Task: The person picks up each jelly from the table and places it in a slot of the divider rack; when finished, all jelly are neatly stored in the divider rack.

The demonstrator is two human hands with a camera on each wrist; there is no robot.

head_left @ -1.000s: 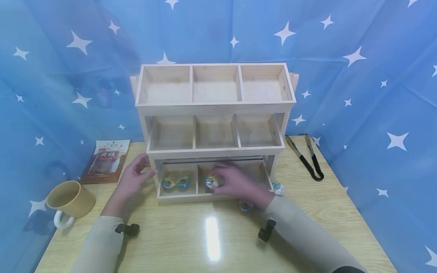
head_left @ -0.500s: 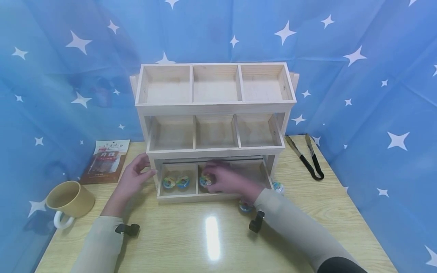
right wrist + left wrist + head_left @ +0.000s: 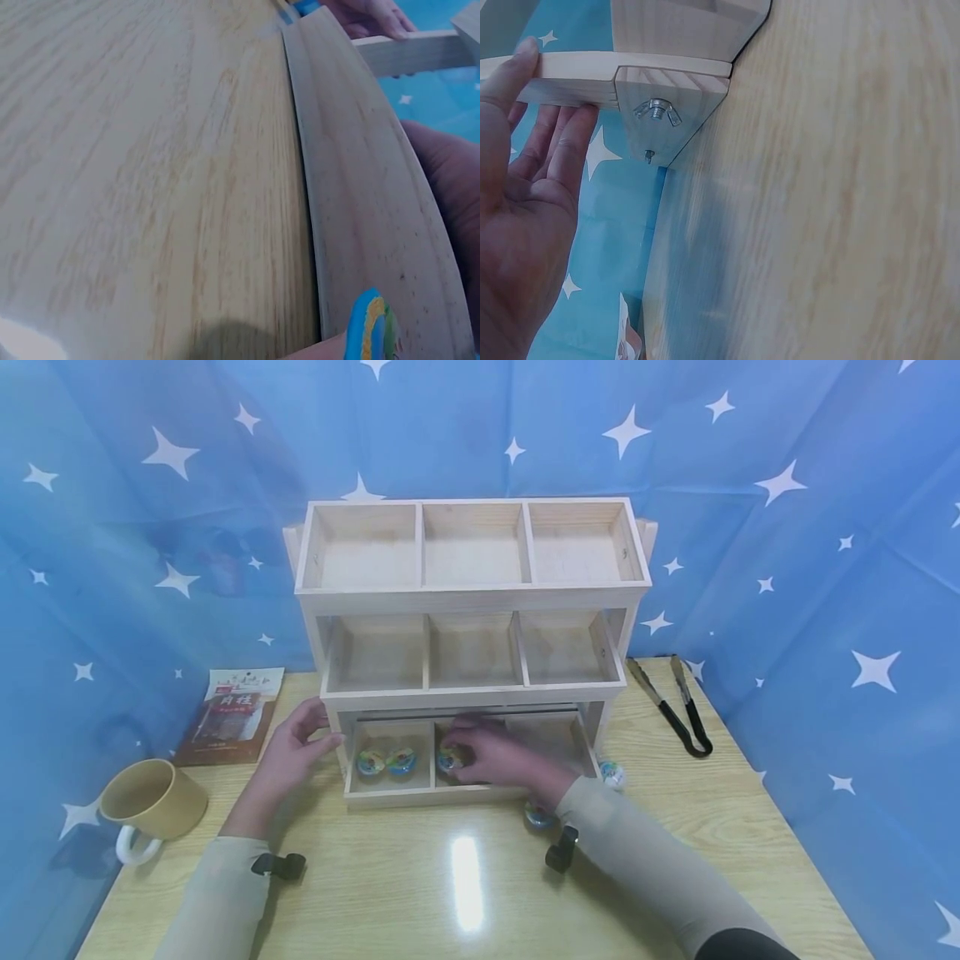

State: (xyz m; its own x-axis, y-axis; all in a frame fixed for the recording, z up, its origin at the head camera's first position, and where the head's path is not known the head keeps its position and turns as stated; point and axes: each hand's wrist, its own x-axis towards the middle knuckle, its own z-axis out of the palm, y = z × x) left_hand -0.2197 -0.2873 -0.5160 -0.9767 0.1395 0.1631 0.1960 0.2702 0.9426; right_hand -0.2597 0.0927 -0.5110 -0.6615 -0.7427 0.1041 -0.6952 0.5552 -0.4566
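A three-tier wooden shelf (image 3: 463, 599) stands against the curtain, each tier divided into compartments. My right hand (image 3: 498, 756) reaches into the bottom tier's middle compartment. Its fingers hold a small round snack cup (image 3: 450, 760) with a colourful wrapper, low in that compartment near the left divider. Two similar cups, one (image 3: 371, 763) beside another (image 3: 402, 762), sit in the bottom left compartment. With thumb and fingers on opposite sides, my left hand (image 3: 536, 180) grips the shelf's left side post (image 3: 570, 79). The right fingertips are hidden behind the tray's front board (image 3: 367, 172) in the right wrist view.
Two more cups lie on the table, one (image 3: 538, 816) under the right forearm, one (image 3: 612, 774) beside the shelf. Black-handled tongs (image 3: 686, 718) lie at right. A tan mug (image 3: 161, 802) and a brown packet (image 3: 232, 718) are at left.
My right hand has moved a little left within the middle compartment, bringing the snack cup close to the divider, and has stayed nearly still since. The left hand keeps its place.
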